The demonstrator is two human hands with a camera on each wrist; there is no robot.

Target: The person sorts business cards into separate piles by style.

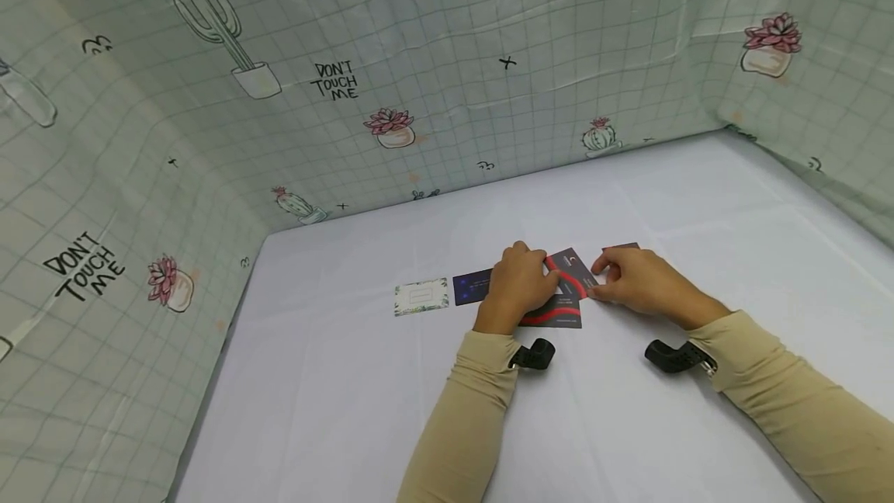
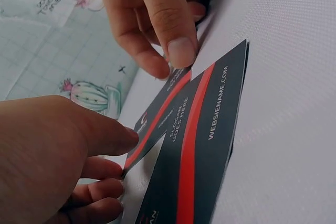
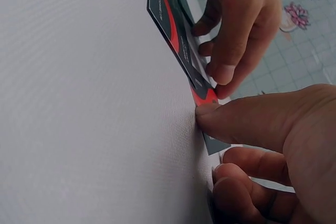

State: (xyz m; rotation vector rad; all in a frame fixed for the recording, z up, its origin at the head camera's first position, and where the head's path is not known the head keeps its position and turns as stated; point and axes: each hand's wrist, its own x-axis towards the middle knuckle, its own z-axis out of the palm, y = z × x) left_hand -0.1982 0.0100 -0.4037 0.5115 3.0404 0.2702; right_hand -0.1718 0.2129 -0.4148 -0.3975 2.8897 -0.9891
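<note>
A dark grey card with a red curved band (image 1: 574, 261) lies tilted between the two hands. My left hand (image 1: 520, 282) pinches its left end, the thumb on its edge in the left wrist view. My right hand (image 1: 642, 286) holds the right corner between thumb and fingers; the right thumb (image 3: 210, 119) presses its near edge in the right wrist view. Just in front lies a second grey-and-red card (image 2: 210, 119), lettered with a website and slogan, overlapping the tilted one. The left hand hides part of both and the right end of a dark blue card (image 1: 471, 288).
Left of the blue card lies a white card with a leafy border (image 1: 421, 297). Another dark card (image 1: 620, 245) shows partly behind the right hand. All lie on a white-covered table (image 1: 335, 379), with a cactus-print cloth (image 1: 447, 76) hanging around its back and sides.
</note>
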